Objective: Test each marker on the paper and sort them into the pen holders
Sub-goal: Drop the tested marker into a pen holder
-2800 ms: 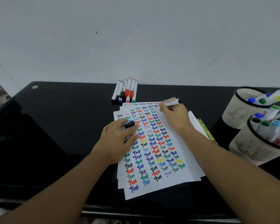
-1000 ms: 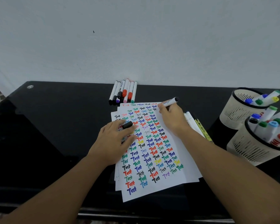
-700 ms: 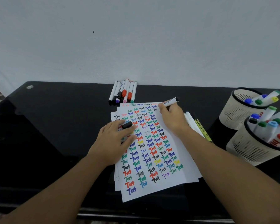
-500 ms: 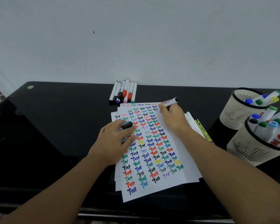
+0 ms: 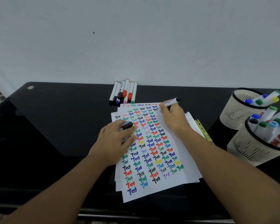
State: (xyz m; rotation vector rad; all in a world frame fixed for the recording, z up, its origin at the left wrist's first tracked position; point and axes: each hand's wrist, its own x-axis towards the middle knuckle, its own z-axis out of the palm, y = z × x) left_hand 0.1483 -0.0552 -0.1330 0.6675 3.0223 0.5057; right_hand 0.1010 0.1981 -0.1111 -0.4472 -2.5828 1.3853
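A stack of white paper [image 5: 176, 159] covered in coloured "Test" words lies on the black table [image 5: 55, 126]. My right hand [image 5: 172, 119] grips a white marker [image 5: 171, 101] with a black end, its tip down at the sheet's top right. My left hand [image 5: 113, 141] rests flat on the paper's left side and pinches a black cap [image 5: 127, 125] between its fingers. Several capped markers [image 5: 123, 92] lie in a row at the wall. Two beige mesh pen holders, one behind [image 5: 238, 115] and one in front [image 5: 249, 149], stand at the right with markers inside.
Two white markers [image 5: 190, 120] and a yellow-green pen [image 5: 204, 131] lie just right of the paper, partly under my right forearm. A white wall rises right behind the table. The table's left half is bare glossy black.
Almost nothing differs: my right hand has made small strokes with the marker at the paper's top right. My left hand stays on the sheet with the cap.
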